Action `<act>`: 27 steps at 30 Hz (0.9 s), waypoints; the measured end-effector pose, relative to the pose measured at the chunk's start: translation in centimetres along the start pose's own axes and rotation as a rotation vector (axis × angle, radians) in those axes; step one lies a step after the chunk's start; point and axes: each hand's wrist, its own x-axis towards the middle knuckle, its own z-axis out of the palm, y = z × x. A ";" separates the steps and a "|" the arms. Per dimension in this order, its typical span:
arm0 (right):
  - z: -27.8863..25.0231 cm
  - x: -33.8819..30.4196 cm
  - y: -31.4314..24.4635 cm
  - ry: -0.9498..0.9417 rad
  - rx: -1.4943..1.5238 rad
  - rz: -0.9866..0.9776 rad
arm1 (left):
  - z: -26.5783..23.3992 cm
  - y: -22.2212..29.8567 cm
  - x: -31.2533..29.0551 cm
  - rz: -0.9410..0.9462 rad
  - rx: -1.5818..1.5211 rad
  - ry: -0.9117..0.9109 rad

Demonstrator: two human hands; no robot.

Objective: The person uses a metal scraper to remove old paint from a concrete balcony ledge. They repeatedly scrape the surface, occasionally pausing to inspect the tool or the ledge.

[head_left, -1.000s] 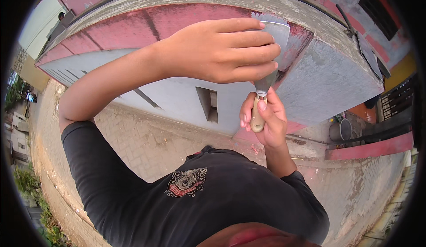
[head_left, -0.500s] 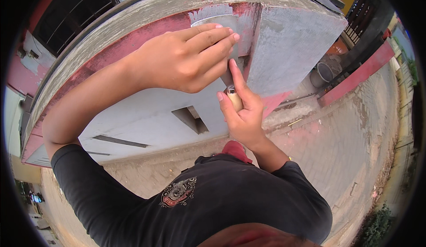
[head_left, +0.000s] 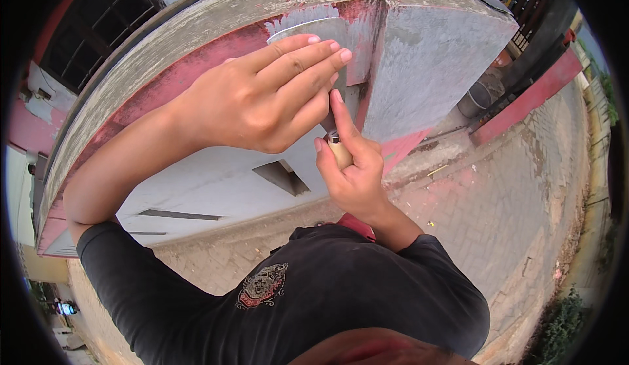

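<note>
- The scraper (head_left: 308, 31) has slid left along the pink wall (head_left: 196, 63) since a second ago.
- The left hand (head_left: 262, 103) presses flat fingers on its blade.
- The right hand (head_left: 350, 168) stays closed around the wooden handle.

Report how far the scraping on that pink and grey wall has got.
Done: the grey, scraped-looking wall panel right of the corner shows almost no pink. In hand: the right hand grips the scraper's wooden handle, while the left hand presses its fingers on the metal blade at the pink band. Left: pink paint remains along that band, left of the blade.
</note>
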 end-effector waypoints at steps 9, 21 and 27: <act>0.0 0.2 0.3 0.000 -0.033 0.004 | 0.0 0.2 0.3 -0.022 0.015 0.002; 0.0 0.5 1.1 0.040 -0.048 -0.073 | 0.2 0.9 0.6 -0.105 0.007 0.020; -0.3 1.2 0.5 0.018 -0.047 -0.029 | 0.1 0.6 0.7 -0.144 0.042 0.041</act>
